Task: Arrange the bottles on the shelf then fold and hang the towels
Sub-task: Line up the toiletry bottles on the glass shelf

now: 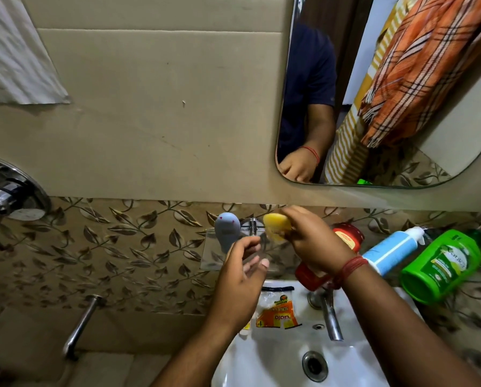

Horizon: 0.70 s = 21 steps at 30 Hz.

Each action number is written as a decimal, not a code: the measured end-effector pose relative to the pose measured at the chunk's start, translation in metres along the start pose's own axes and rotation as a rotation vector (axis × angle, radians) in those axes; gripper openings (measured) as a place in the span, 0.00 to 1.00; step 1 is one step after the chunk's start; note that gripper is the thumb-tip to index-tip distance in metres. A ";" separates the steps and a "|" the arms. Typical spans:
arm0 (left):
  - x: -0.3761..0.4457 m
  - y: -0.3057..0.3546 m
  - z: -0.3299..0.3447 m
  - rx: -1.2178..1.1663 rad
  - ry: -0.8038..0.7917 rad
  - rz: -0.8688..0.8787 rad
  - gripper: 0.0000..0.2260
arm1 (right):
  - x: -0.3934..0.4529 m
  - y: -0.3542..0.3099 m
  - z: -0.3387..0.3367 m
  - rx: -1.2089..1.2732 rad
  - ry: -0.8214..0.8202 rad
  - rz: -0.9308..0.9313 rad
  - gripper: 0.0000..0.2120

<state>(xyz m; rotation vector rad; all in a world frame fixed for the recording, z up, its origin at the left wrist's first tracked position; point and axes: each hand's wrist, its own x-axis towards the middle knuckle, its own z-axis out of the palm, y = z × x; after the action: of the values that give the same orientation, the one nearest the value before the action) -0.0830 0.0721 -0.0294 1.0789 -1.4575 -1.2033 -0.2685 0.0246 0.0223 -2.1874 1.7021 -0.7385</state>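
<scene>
While the right hand point(314, 241) pinched a yellow soap-like piece point(276, 229) up near the wall, fingers curled round it, the left hand point(243, 268) hovered just below with fingers loosely curled, holding nothing I could make out. Both were over a clear glass shelf point(210, 254) above the white sink point(275, 356). A grey rounded object point(227, 233) stood at the shelf's back, beside the soap. To the right a red bottle point(345, 241), a blue-and-white pump bottle point(393, 248) and a green bottle point(440, 265) all lay tipped over, side by side. An orange checked towel point(418, 74) showed in the mirror point(457, 152); a white cloth point(13, 60) hung top left. An orange wrapper point(278, 314) lay on the sink rim beside the tap point(330, 317).
</scene>
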 end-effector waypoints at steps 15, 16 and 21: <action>0.025 0.005 0.026 0.067 -0.105 -0.133 0.32 | -0.003 0.004 0.002 0.357 -0.098 0.203 0.20; 0.024 0.005 0.026 0.060 -0.101 -0.133 0.32 | -0.004 0.005 0.001 0.349 -0.106 0.198 0.20; 0.024 0.003 0.029 0.066 -0.077 -0.127 0.33 | -0.002 0.006 -0.001 0.341 -0.135 0.208 0.20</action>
<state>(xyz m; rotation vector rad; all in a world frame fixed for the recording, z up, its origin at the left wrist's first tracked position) -0.1164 0.0546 -0.0264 1.1967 -1.5152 -1.3055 -0.2742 0.0249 0.0195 -1.7607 1.5734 -0.7439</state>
